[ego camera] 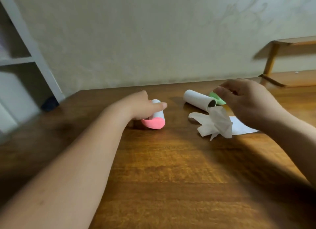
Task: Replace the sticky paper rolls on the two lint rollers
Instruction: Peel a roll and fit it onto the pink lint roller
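A pink lint roller (154,123) with a white sticky roll on it lies on the wooden table (171,169). My left hand (145,105) rests over it, fingers curled around its far side. To the right lies a loose white paper roll (198,99) with its open end facing me. Behind it the green lint roller (218,98) is partly hidden by my right hand (248,102), whose fingertips pinch at its top edge. Crumpled white paper (215,124) hangs and lies just below that hand.
A flat white sheet (242,127) lies under my right wrist. A small wooden shelf (280,61) stands at the back right against the wall. A white shelving unit (25,58) stands off the table's left side.
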{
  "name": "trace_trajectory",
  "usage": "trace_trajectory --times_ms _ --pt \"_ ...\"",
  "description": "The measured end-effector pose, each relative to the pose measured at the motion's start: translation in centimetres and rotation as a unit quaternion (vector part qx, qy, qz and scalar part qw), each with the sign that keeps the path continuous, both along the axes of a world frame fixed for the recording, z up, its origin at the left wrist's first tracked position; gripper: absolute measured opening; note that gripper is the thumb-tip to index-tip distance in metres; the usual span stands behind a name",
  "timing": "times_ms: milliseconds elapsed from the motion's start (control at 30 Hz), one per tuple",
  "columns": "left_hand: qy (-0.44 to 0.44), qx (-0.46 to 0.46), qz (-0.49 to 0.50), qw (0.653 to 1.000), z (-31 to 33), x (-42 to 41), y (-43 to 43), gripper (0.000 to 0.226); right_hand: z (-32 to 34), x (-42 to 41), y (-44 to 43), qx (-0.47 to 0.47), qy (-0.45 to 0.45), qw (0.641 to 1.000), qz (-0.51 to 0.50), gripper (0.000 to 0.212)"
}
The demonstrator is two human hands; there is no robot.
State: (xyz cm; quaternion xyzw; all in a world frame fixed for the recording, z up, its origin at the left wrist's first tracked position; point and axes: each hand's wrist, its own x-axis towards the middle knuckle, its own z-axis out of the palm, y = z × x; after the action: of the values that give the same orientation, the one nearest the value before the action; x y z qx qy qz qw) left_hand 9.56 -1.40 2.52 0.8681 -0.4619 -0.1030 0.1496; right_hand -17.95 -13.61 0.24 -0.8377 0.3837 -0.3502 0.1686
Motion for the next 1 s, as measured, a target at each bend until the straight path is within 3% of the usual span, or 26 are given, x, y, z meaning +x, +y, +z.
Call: trace_trajectory --times_ms 100,200,300,400,533,633,733,833,933,1000 --pt "0.045 -0.039 -0.002 0.998 -0.6 0.0 -0.5 0.047 0.1 0.2 0.5 -0.026 -0.023 0.999 0.002 0.027" --pt "0.096 -0.17 -0.013 0.981 0.6 -0.6 -0.3 0.03 0.6 0.2 1.4 -0.04 -0.064 0.997 -0.005 0.027" --pt "0.273 -0.348 -0.028 0.896 2.9 -2.6 0.3 0.043 1.1 0.1 2.6 -0.009 -0.126 0.992 0.027 0.036" --pt "0.427 -0.441 -0.091 0.784 3.7 -5.9 0.8 0.044 1.4 0.6 4.4 0.119 -0.186 0.961 0.165 0.06" --pt "0.462 -0.478 -0.131 0.736 3.0 -9.4 1.0 0.071 1.6 1.6 5.2 0.199 -0.255 0.886 0.333 0.048" --pt "0.414 -0.511 -0.153 0.738 3.0 -9.6 1.1 0.072 2.1 1.3 4.5 0.268 -0.335 0.834 0.348 0.045" --pt "0.337 -0.491 -0.183 0.782 3.4 -9.2 1.5 0.067 2.5 0.9 4.1 0.321 -0.386 0.786 0.361 0.047" --pt "0.213 -0.471 -0.229 0.825 3.3 -9.3 2.0 0.048 3.0 0.6 4.4 0.345 -0.378 0.761 0.399 0.05" --pt "0.096 -0.456 -0.267 0.844 3.1 -10.3 2.5 0.041 3.5 0.5 4.8 0.358 -0.394 0.759 0.375 0.056" --pt "0.058 -0.45 -0.272 0.848 3.2 -11.2 3.0 0.039 3.4 0.3 4.5 0.342 -0.401 0.787 0.321 0.065"
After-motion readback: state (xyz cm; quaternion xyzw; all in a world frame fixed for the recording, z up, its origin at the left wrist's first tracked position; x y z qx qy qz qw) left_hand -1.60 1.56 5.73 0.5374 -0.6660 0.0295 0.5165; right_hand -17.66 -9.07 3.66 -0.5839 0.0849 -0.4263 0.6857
